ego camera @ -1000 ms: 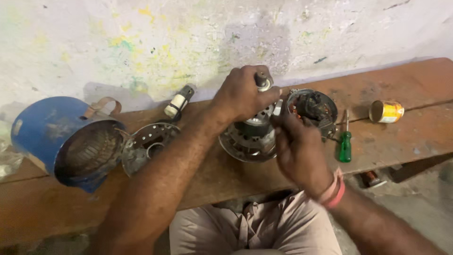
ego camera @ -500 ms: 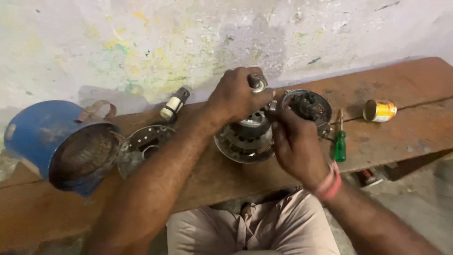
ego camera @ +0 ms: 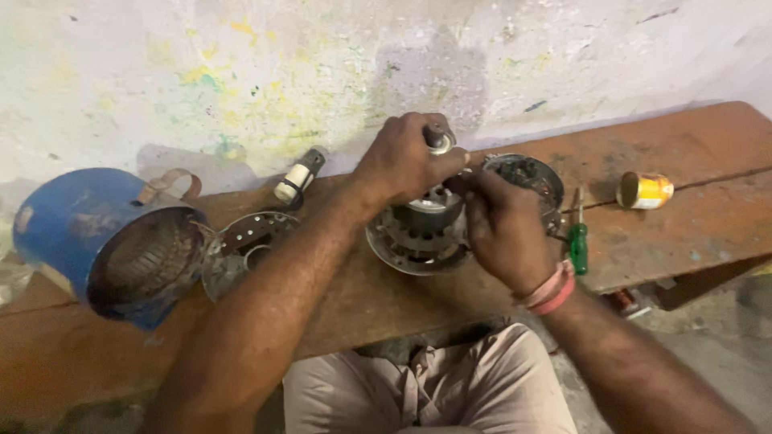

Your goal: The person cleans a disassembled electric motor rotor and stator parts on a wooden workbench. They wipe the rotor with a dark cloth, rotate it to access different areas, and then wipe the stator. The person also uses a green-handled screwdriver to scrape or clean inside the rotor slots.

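Wooden bench [ego camera: 683,233]: round motor housing [ego camera: 418,237] shaft-up under both hands [ego camera: 450,193].

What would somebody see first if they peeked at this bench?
Right in the middle, the left hand and right hand crowd over a round, grimy metal part on the wooden bench. At the far left lies a big blue drum tipped on its side. A green-handled screwdriver rests just right of the hands.
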